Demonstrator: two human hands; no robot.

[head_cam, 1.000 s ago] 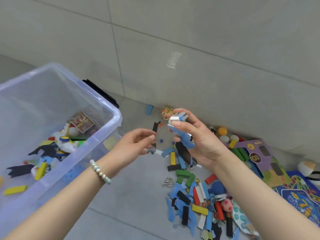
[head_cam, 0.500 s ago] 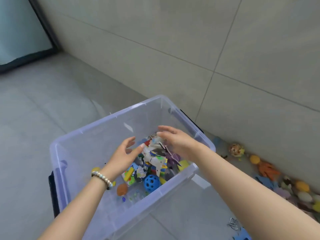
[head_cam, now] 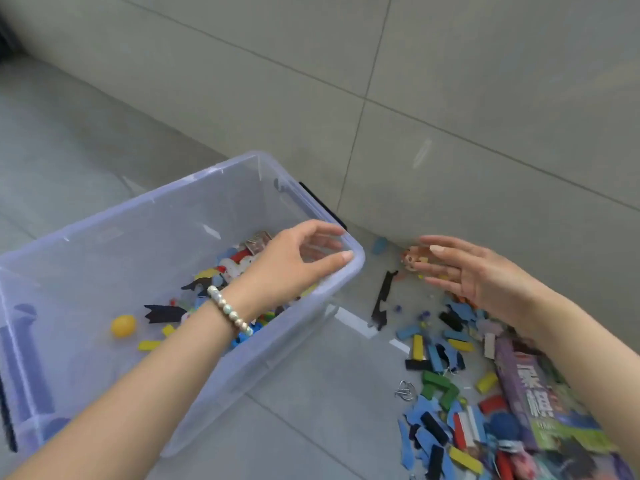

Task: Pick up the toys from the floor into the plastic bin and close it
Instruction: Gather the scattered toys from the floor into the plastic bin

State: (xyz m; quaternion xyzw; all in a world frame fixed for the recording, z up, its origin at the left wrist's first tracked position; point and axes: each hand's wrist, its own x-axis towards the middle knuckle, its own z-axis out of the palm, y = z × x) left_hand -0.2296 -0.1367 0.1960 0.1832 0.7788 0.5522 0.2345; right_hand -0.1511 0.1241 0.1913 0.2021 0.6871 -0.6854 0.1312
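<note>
The clear plastic bin (head_cam: 194,178) stands open on the floor at the left, with several toys (head_cam: 211,289) inside. My left hand (head_cam: 294,261) hovers above the bin's right corner, fingers loosely curved and empty. My right hand (head_cam: 474,271) is out over the floor to the right of the bin, fingers spread and empty, above a heap of coloured blocks and foam pieces (head_cam: 446,386). A small orange figure (head_cam: 410,259) lies by the wall just under its fingertips.
A tiled wall (head_cam: 415,98) runs close behind the bin and the toy heap. A purple toy box (head_cam: 530,393) lies at the right, a black strip (head_cam: 382,299) and a metal ring puzzle (head_cam: 405,389) on the floor between bin and heap.
Both hands were over the bin's contents releasing toys. Now my right hand has swung right over the floor heap, my left hand has drawn back to the bin's right corner.
</note>
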